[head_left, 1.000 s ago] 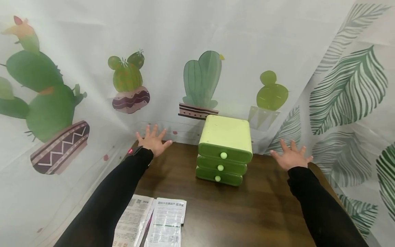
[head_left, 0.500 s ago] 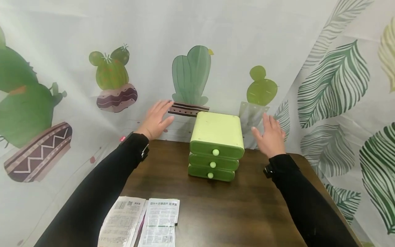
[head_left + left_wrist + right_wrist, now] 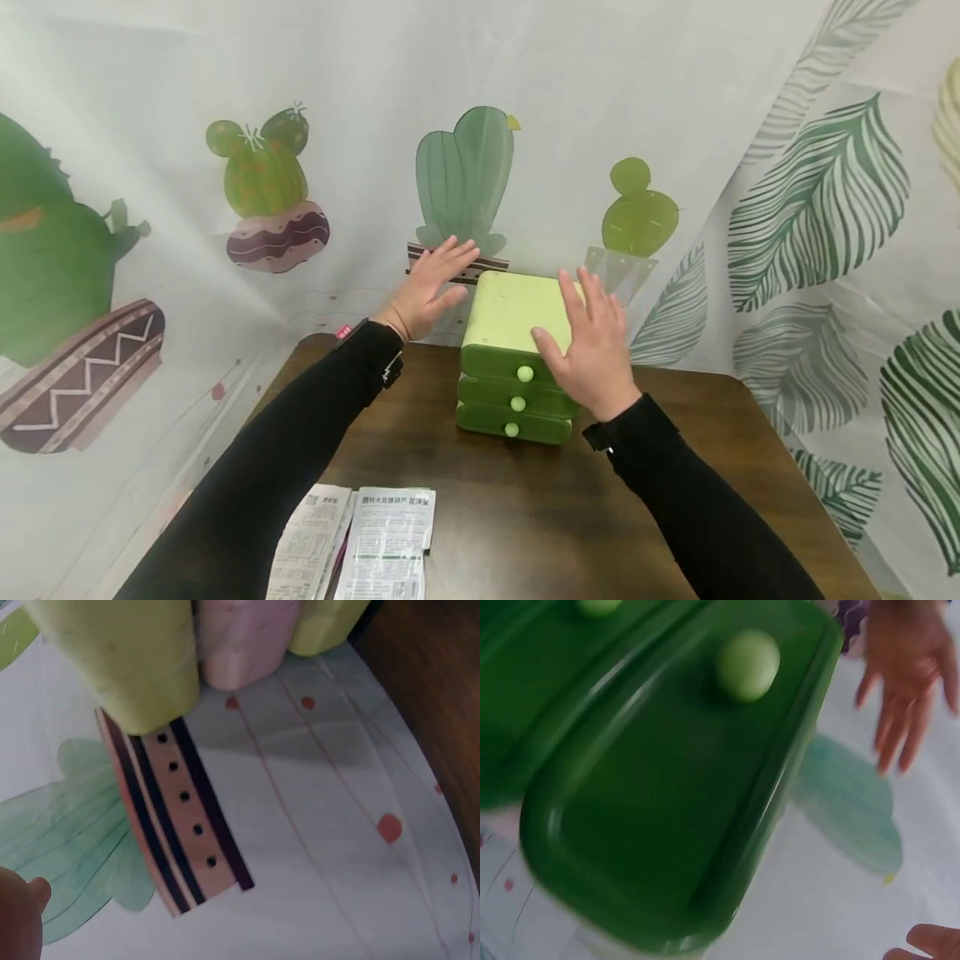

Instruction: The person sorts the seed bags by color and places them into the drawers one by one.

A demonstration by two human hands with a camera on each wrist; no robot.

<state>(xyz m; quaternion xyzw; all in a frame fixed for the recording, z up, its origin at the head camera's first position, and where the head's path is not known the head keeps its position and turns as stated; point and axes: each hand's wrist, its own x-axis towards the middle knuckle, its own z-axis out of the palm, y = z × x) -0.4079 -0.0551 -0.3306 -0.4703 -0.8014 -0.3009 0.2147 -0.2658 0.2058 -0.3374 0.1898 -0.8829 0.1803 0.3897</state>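
A small chest of drawers, pale yellow-green on top with three dark green fronts and round knobs, stands at the back of the brown table. My left hand is held in the air beside its left back corner, fingers extended. In front of the chest's right side, my right hand is raised with spread fingers and hides part of the top and fronts. Neither hand holds anything. Close up in the right wrist view are a green drawer front and its knob. The left wrist view catches the chest's yellow side.
Two printed packets, a left packet and a right packet, lie at the table's front left. Behind the table hangs a white curtain printed with cacti and leaves.
From wide apart at either side of the chest, both hands have come inward, the left moving right and the right moving left. The camera view has shifted slightly.
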